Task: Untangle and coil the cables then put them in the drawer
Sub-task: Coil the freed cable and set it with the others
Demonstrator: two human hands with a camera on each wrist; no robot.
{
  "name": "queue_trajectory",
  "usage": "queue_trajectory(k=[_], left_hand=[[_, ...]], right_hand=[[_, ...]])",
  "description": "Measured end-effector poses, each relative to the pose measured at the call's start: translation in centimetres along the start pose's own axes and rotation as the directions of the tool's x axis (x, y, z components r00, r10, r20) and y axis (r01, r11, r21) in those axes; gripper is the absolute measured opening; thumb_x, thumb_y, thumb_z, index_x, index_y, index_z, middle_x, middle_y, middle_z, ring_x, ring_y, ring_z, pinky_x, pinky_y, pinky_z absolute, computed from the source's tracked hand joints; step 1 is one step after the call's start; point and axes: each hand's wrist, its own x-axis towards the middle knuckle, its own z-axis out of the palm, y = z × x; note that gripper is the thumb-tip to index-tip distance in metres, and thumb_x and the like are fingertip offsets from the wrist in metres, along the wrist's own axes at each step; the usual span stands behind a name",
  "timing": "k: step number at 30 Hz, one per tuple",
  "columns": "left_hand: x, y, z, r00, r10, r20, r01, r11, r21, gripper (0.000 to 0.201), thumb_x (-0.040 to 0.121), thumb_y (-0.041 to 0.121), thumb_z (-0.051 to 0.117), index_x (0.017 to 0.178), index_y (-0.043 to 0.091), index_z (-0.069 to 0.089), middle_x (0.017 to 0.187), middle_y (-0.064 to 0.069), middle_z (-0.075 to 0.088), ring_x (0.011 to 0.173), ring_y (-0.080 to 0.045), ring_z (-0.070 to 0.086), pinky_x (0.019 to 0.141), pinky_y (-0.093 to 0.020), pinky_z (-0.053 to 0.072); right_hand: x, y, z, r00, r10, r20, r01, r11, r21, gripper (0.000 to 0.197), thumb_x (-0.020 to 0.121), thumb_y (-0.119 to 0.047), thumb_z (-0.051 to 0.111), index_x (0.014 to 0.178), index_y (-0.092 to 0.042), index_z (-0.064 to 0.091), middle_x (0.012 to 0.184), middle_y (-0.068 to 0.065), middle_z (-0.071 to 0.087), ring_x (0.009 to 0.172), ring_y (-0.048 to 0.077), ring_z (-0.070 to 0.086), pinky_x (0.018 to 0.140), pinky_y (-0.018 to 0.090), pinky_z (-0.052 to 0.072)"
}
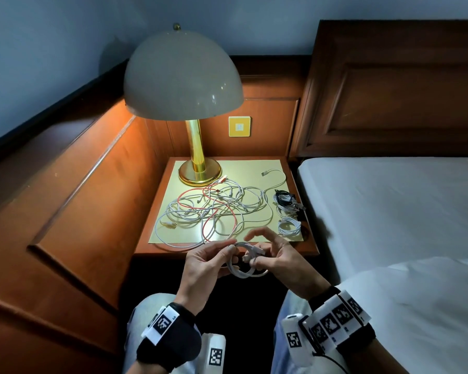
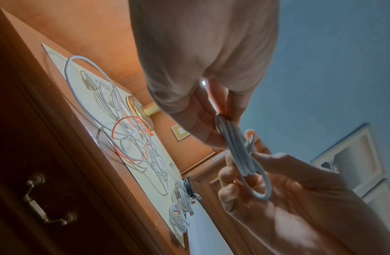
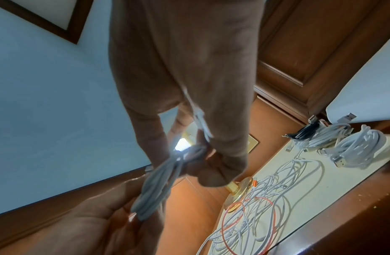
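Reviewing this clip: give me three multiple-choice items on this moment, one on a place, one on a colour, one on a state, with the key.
1. Where do the finished coiled cable bundles lie on the wooden nightstand?
A. the edge nearest the bed
B. under the lamp
C. on the bed

2. Which colour is the one non-white cable in the loose tangle?
A. green
B. red
C. blue

3. How is the drawer?
A. open
B. closed
C. removed

Key: A, they sit along the bed-side edge; B, a red loop runs through the white cables; B, its front with the metal handle sits flush.
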Motion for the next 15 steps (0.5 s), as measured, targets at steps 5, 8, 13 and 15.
queue_trajectory(k=[5,8,13,15], left_hand=[[-0.05,-0.25,0.71,1.0,0.011,0.025,-0.012,1.0,0.024,0.02,0.087,0.008,0.071,0.105,0.0,0.075,0.1,-0.023,0.075,0.088,-0.033,0.074,0.076,-0.041,0.062],[0.01,-0.29,0.63,1.0,0.008,0.022,-0.009,1.0,0.017,0.024,0.083,0.013,0.073,0.104,0.001,0.076,0.1,-0.023,0.075,0.087,-0.033,0.074,0.077,-0.042,0.062],[0.11,-0.19,0.67,0.999,0.021,0.025,-0.022,0.998,0.052,0.015,0.087,0.005,0.071,0.1,0.003,0.078,0.097,-0.02,0.076,0.086,-0.03,0.073,0.078,-0.039,0.063],[-0.03,-0.1,0.84,0.997,0.052,0.062,-0.058,0.993,0.098,0.012,0.087,0.006,0.072,0.095,0.009,0.08,0.095,-0.016,0.077,0.086,-0.028,0.073,0.078,-0.038,0.063]], right_hand=[[0.35,0.23,0.51,0.996,-0.053,-0.072,0.047,0.995,-0.089,0.025,0.084,0.017,0.06,0.1,-0.001,0.067,0.089,0.013,0.072,0.084,0.022,0.064,0.078,0.029,0.054],[0.54,0.39,0.43,0.988,-0.104,-0.112,0.09,0.989,-0.117,0.022,0.085,0.013,0.068,0.103,0.002,0.072,0.101,0.017,0.076,0.094,0.025,0.073,0.085,0.032,0.058],[0.83,0.66,0.7,0.935,-0.249,-0.251,0.199,0.958,-0.206,0.022,0.076,0.006,0.082,0.093,-0.007,0.077,0.103,0.002,0.068,0.097,0.019,0.072,0.084,0.028,0.058],[0.94,0.22,0.92,0.936,-0.239,-0.26,0.196,0.964,-0.181,0.021,0.077,0.007,0.08,0.09,-0.009,0.076,0.102,0.003,0.068,0.09,0.014,0.073,0.077,0.024,0.057]])
